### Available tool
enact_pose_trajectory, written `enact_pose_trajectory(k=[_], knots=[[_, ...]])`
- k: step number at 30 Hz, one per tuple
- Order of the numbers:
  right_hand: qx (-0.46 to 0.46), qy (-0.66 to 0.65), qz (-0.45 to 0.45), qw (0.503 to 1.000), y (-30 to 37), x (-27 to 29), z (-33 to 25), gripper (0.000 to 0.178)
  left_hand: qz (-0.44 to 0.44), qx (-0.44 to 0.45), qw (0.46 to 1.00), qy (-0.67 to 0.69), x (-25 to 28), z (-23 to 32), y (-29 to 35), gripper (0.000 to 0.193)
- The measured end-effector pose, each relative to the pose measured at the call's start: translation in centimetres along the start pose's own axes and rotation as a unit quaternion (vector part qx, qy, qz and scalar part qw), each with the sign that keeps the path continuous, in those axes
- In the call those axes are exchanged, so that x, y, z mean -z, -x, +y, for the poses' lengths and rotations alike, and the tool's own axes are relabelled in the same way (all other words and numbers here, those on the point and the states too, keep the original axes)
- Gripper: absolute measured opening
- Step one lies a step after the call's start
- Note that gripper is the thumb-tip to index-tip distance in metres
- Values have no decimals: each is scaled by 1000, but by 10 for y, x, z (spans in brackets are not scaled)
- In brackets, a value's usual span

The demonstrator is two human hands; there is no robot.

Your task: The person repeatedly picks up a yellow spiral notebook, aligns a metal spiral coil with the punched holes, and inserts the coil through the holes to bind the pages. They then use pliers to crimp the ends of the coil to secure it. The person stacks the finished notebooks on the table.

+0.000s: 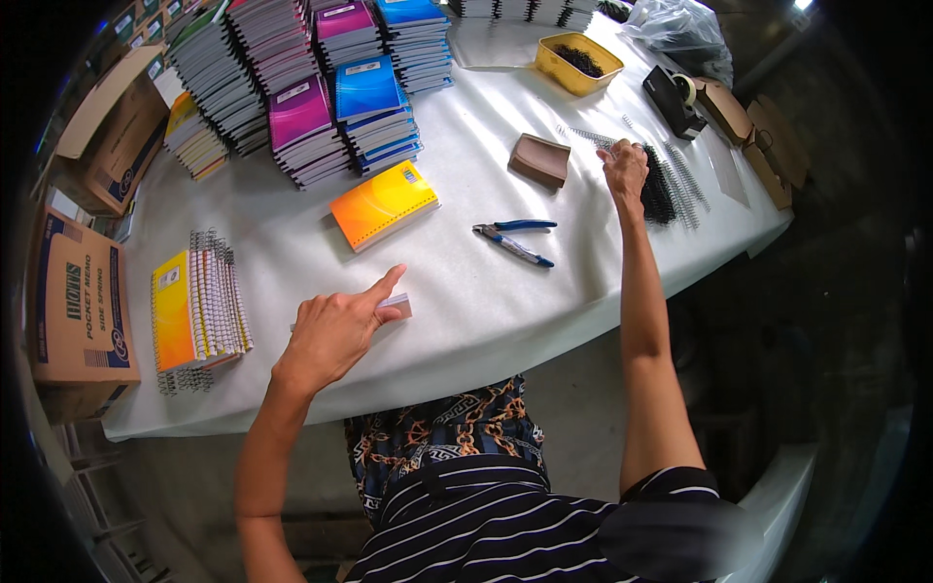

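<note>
Yellow books [172, 321] with springs [222, 301] in lie at our left and look done, but the orange book [384, 206] on the white table [466, 311] shows holes and no spring, so it seems left to do. Our left hand [335, 335] spreads its thumb and pointing finger by a pale thing [400, 303] it mostly hides. Our right hand [625, 173] bends its fingers at the loose springs [659, 189]; we cannot tell if either hand grips.
</note>
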State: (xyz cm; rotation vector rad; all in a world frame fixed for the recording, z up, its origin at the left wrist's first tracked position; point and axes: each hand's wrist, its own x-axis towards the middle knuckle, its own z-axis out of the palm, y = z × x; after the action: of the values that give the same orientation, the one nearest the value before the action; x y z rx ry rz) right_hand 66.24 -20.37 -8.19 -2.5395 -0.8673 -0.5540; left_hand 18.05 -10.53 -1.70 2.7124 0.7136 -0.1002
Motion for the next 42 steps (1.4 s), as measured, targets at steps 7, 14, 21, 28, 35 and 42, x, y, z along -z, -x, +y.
enact_pose_trajectory(k=[7, 14, 21, 28, 35, 42], knots=[[83, 76, -96, 989, -16, -17, 24, 22, 3, 19, 1000, 10, -4, -5, -2, 63], [135, -1, -52, 989, -13, 23, 18, 20, 59, 21, 998, 26, -11, -6, -1, 64], [147, -29, -98, 984, -26, 40, 30, 14, 73, 4, 997, 28, -14, -4, -5, 63], [247, -214, -145, 934, 31, 81, -76, 14, 92, 19, 996, -11, -14, -7, 1, 61], [281, -429, -387, 766, 164, 104, -179, 20, 98, 0, 995, -23, -19, -7, -3, 59], [300, -454, -441, 714, 164, 98, -183, 17, 123, -11, 992, -18, -20, -11, -5, 60]])
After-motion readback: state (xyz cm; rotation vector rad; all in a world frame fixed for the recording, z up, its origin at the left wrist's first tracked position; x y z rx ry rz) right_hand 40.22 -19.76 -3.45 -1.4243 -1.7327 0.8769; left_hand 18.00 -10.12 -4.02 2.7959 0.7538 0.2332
